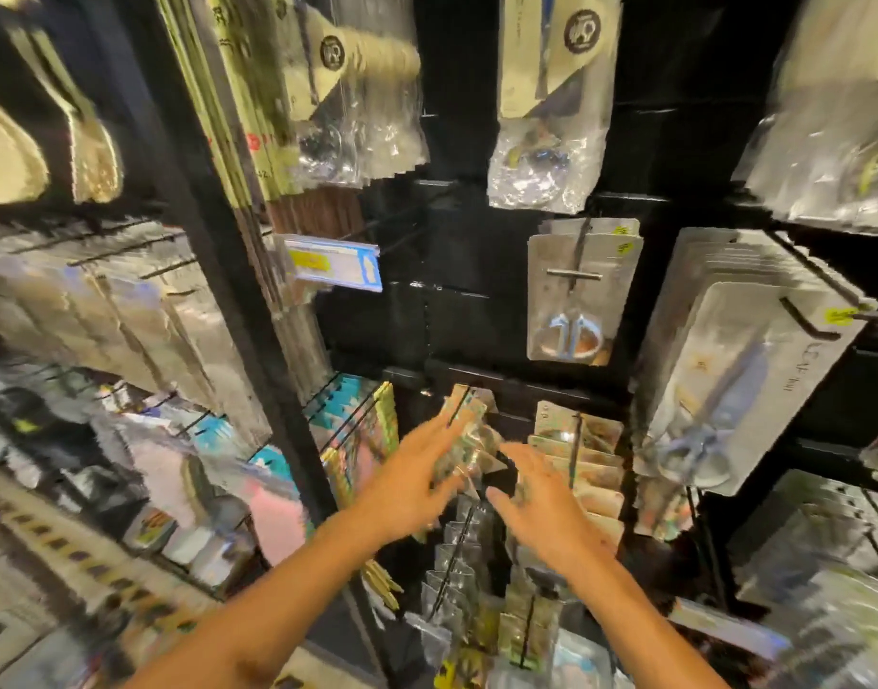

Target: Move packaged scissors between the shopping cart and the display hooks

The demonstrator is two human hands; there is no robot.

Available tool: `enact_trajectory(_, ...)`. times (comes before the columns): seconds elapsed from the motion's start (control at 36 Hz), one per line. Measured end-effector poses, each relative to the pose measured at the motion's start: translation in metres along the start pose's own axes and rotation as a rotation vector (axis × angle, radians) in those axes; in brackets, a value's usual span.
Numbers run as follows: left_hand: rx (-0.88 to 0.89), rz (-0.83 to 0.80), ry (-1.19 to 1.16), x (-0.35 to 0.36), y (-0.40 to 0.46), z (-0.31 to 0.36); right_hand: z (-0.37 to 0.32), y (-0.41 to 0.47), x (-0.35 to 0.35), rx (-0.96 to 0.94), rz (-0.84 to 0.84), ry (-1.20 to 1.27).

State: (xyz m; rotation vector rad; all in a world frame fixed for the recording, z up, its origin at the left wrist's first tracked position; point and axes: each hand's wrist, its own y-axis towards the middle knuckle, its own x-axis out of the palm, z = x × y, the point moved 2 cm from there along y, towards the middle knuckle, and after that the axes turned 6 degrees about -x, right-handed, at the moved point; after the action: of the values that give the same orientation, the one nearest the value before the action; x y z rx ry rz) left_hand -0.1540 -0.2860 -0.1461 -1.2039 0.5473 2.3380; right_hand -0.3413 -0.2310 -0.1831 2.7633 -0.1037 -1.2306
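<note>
A small shiny scissors package [469, 437] hangs on a display hook [458, 415] low in the middle of the black rack. The fingertips of my left hand [417, 482] are spread against its left side. My right hand [541, 509] is just to its lower right, fingers apart, with nothing in it. Motion blur hides whether either hand grips the package. More packaged scissors hang to the right: a blue-handled pair [573, 310] and a thick row of larger packs [735, 385]. No shopping cart is in view.
Rows of small packages [583, 460] fill the hooks beside and below my hands [457, 554]. Bagged goods [541, 141] hang above. A black upright post [278, 370] splits off the left bay, full of other hanging goods. A price tag [335, 263] juts out.
</note>
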Motion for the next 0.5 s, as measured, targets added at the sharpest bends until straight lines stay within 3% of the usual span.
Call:
enact_trajectory(0.22,-0.017,0.099,0.106,-0.043,-0.138,-0.084,-0.095,-0.033,0.080,-0.252,-0.158,-0.055)
enact_trajectory(0.5,-0.381,0.222,0.230,-0.100,-0.383,-0.222,-0.255,-0.078,0.233,-0.470,-0.472,-0.142)
